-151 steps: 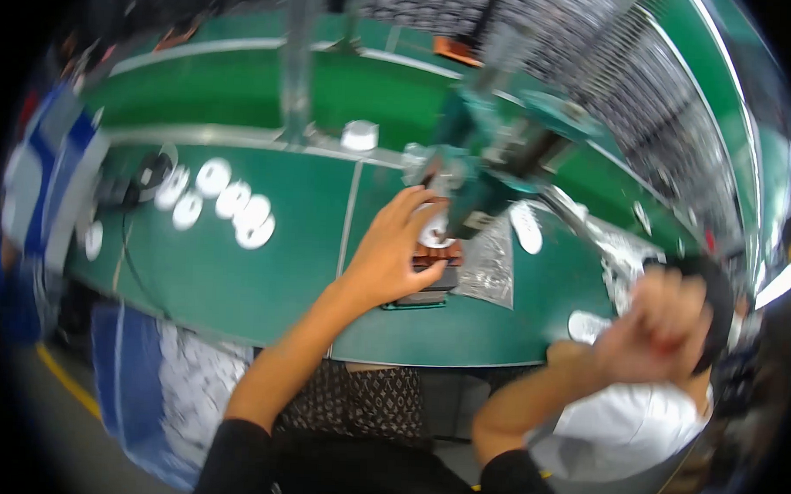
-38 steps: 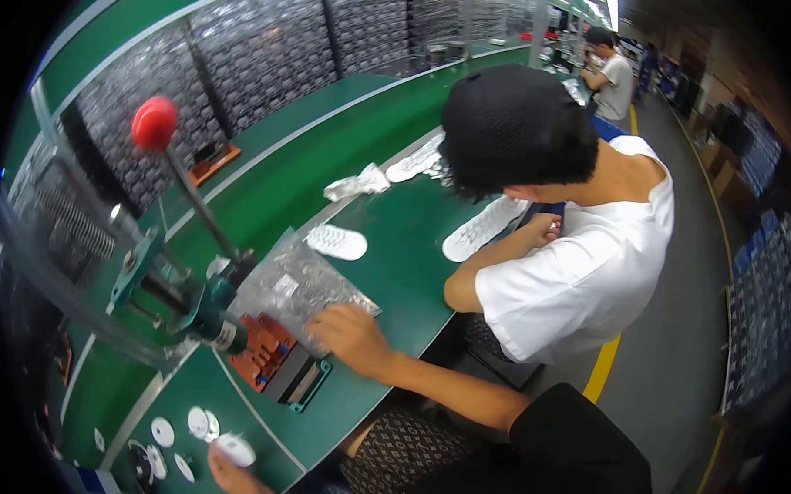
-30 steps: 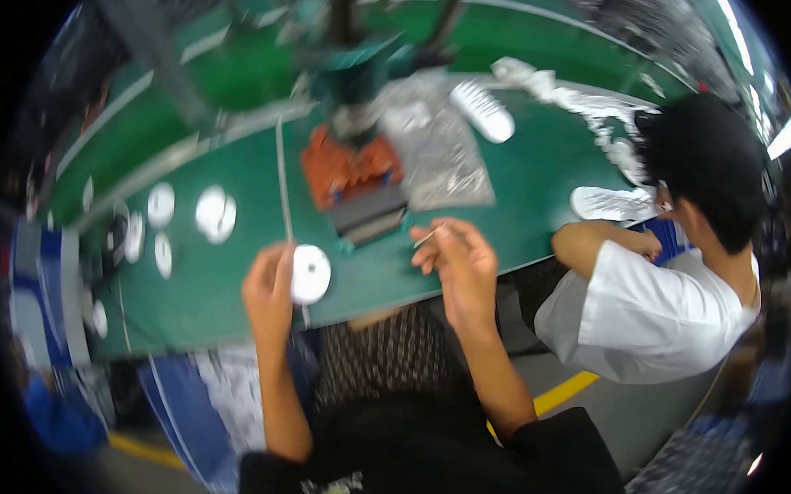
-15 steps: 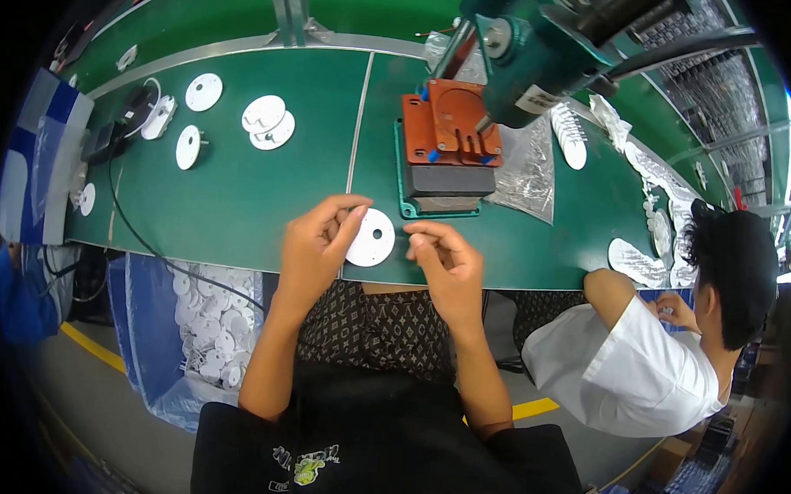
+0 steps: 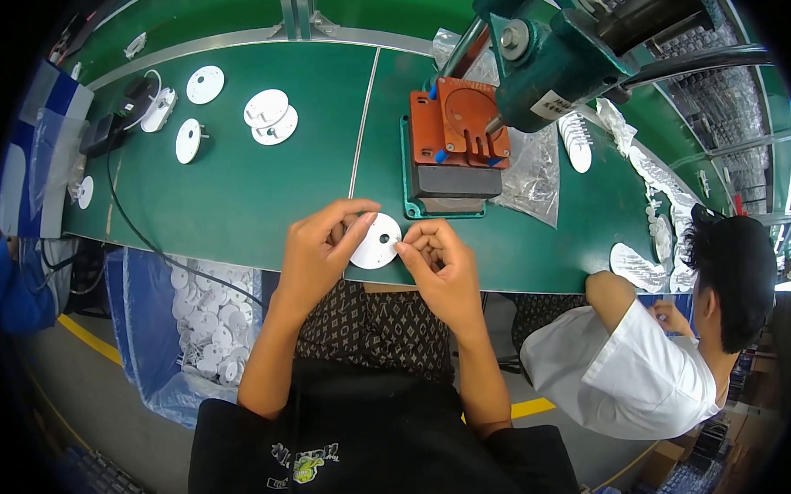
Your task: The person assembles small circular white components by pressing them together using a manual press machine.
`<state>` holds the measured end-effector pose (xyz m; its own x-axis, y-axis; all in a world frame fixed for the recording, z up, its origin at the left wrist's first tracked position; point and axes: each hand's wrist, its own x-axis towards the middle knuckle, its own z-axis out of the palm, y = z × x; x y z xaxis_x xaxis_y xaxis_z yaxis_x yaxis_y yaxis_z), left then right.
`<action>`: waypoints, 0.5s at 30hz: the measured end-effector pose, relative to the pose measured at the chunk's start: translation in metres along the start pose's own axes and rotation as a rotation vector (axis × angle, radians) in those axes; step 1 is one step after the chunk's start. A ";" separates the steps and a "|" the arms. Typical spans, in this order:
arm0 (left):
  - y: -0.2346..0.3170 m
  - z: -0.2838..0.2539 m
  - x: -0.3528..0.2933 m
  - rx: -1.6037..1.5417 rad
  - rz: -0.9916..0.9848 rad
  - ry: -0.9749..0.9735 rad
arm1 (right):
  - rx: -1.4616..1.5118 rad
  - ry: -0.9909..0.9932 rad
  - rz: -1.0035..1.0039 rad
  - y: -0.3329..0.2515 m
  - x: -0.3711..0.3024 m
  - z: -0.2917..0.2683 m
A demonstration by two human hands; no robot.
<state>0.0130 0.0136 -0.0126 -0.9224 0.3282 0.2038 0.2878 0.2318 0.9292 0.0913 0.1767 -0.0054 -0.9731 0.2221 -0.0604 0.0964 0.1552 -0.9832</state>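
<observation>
A round white disc (image 5: 371,250) with a dark hole near its middle is held over the near edge of the green table. My left hand (image 5: 320,249) pinches it at its left and upper rim between thumb and fingers. From the other side, my right hand (image 5: 444,268) has curled fingers, with thumb and forefinger closed at the disc's right rim. Whether a small part sits between those fingertips cannot be made out. Just beyond my hands stands a press with an orange fixture plate (image 5: 463,127) on a dark block.
White discs (image 5: 266,109) lie at the back left, one with pins (image 5: 188,140). A black cable (image 5: 143,238) crosses the left side. Below hangs a blue-lined bin (image 5: 148,343) of white parts. A clear bag (image 5: 533,178) lies beside the press. A co-worker (image 5: 635,369) sits at right.
My right hand has moved left, bringing its fingertips from beside the disc to its right rim. My left hand keeps its hold. The whole view has shifted slightly.
</observation>
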 end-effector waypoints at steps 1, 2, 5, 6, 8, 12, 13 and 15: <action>0.001 0.000 0.000 0.008 -0.012 -0.007 | 0.000 -0.004 -0.023 0.001 -0.001 -0.001; 0.001 0.001 0.000 0.007 -0.010 -0.007 | -0.001 -0.003 -0.025 0.003 0.000 -0.001; 0.001 0.001 -0.001 0.006 -0.008 -0.004 | 0.059 0.043 -0.026 0.006 0.001 0.000; 0.000 0.001 -0.002 0.007 -0.003 0.004 | 0.040 0.031 -0.025 0.004 0.002 0.000; 0.000 0.002 -0.001 0.004 0.007 0.010 | 0.018 0.024 -0.026 0.001 0.003 -0.001; -0.002 0.003 -0.001 -0.009 0.003 0.019 | -0.016 0.009 -0.039 -0.001 0.002 -0.001; -0.002 0.003 -0.002 -0.015 -0.001 0.022 | -0.032 0.012 -0.047 -0.003 0.001 0.000; 0.000 0.000 -0.001 -0.015 -0.006 0.012 | -0.059 0.009 -0.040 -0.005 0.003 0.002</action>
<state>0.0142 0.0133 -0.0134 -0.9272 0.3156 0.2018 0.2784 0.2202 0.9349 0.0877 0.1749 -0.0011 -0.9745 0.2237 -0.0196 0.0703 0.2208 -0.9728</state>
